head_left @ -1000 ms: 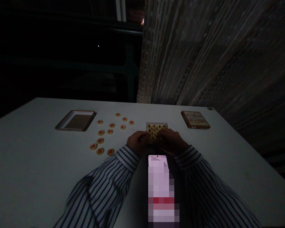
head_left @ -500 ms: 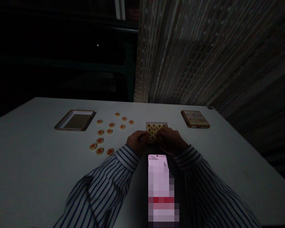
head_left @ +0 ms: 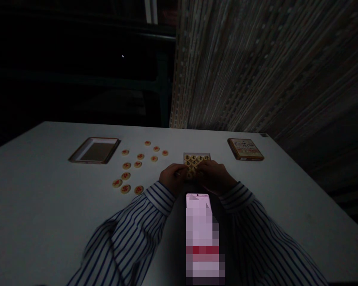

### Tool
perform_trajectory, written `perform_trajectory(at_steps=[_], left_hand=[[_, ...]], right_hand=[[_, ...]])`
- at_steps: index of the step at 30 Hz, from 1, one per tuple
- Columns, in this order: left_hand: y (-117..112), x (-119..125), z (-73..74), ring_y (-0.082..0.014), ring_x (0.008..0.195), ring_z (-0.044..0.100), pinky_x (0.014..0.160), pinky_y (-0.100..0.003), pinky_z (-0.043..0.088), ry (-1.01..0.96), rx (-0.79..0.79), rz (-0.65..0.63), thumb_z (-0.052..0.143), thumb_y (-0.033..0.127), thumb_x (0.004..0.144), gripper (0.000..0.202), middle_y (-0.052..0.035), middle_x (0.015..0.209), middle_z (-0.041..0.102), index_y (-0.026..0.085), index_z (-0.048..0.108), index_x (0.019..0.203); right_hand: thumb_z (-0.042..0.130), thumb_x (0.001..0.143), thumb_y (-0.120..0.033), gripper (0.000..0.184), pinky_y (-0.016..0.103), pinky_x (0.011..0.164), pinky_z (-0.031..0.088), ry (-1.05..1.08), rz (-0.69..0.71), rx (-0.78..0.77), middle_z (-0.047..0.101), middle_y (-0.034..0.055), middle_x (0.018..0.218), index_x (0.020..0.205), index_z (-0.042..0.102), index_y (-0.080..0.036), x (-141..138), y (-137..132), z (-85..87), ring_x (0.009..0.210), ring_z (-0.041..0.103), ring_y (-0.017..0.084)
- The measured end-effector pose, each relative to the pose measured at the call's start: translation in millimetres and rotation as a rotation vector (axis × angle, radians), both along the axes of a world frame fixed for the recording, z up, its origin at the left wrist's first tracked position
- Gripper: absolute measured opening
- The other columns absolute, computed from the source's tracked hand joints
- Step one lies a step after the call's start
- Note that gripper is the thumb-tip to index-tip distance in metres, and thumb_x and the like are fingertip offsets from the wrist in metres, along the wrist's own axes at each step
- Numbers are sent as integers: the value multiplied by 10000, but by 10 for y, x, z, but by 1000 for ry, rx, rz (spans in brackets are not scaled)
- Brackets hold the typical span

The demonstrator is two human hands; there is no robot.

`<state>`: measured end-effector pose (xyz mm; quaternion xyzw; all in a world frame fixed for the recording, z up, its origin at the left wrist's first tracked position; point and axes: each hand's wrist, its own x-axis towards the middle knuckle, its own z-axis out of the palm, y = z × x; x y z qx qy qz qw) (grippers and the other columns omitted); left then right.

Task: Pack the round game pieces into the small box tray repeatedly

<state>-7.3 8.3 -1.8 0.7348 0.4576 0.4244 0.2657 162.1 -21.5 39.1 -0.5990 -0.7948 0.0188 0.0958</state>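
Black-lettered discs sit in a tray just below frame centre; left hand and right hand curl over them, grip unclear; a light touch should keep rows flat

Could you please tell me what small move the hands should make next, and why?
Perhaps gently settle the nearer black-marked pieces in the small box: the left hand and right hand are both at its near part, and the far row looks neatly set, while the red-marked pieces lie apart, loose on the table.
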Motion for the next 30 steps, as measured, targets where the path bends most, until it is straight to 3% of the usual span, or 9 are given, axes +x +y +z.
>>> perform_trajectory(at_steps=[30], left_hand=[[-23,11,17,-124,689,600,641,-254,500,3,-10,6,533,250,744,151,-39,784,656,170,640,813]], right_hand=[[492,776,-327,199,266,668,344,-28,14,-8,584,41,997,901,614,-232,27,-9,14,895,502,161]])
